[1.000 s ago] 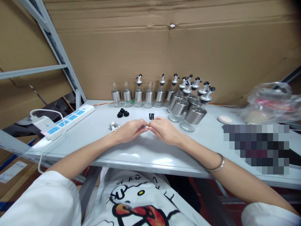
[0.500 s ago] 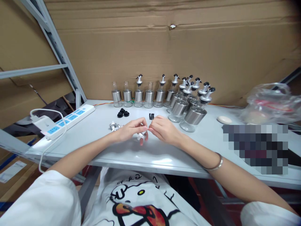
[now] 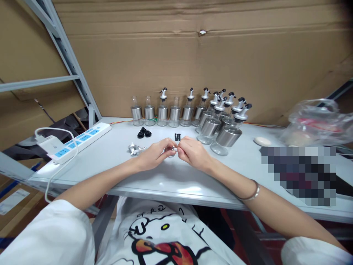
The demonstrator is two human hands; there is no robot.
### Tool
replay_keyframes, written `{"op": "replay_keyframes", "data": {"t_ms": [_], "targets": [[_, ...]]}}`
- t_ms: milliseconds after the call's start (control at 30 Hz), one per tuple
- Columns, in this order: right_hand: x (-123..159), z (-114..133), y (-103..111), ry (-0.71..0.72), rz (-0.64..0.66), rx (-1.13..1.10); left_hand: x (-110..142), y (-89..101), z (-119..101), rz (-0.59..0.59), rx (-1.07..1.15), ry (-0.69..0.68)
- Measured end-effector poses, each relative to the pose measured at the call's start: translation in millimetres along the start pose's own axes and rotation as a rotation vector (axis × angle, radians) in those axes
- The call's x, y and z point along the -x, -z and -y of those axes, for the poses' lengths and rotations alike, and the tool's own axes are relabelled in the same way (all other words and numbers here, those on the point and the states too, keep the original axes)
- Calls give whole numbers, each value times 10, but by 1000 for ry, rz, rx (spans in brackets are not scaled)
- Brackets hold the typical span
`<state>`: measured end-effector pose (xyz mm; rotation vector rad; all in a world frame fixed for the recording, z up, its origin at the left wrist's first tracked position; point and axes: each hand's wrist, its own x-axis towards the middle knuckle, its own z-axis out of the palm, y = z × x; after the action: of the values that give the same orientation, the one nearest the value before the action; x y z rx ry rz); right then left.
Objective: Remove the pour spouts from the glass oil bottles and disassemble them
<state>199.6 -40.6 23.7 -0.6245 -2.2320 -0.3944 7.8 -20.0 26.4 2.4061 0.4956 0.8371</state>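
Note:
My left hand [image 3: 154, 154] and my right hand [image 3: 193, 152] meet over the middle of the grey table [image 3: 171, 176]. Both pinch a small silver pourer cap [image 3: 171, 150] between their fingertips; most of it is hidden by the fingers. Just behind the hands lie small black plugs [image 3: 177, 137] and three black round caps [image 3: 143, 133]. Another silver pourer part [image 3: 134, 149] lies on the table left of my left hand. A silver bangle [image 3: 252, 193] circles my right wrist.
Several glass bottles with steel sleeves [image 3: 162, 112] stand in a row at the back; a cluster with pourers [image 3: 223, 127] stands right of them. A white power strip [image 3: 79, 141] lies left. A clear plastic bag [image 3: 317, 123] and white oval object [image 3: 262, 141] sit right. Cardboard lines the wall.
The hands lifted and turned the small silver part half a second ago, then drew together again; now both pinch it closer to the black plugs.

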Motion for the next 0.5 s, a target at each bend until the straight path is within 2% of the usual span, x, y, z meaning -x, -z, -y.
{"op": "replay_keyframes", "data": {"t_ms": [100, 167, 267, 367, 500], "targets": [[1, 7, 58, -103, -27, -46, -3, 34, 32, -79, -163, -114], [7, -20, 120, -281, -100, -85, -13, 81, 82, -172, -280, -131], [10, -117, 184, -591, -212, -229, -35, 154, 175, -266, -358, -45], [14, -255, 158, -776, -223, -475, -46, 204, 242, -241, -408, 15], [61, -413, 70, -892, -245, -648, -41, 256, 263, -193, -510, 0]]}}
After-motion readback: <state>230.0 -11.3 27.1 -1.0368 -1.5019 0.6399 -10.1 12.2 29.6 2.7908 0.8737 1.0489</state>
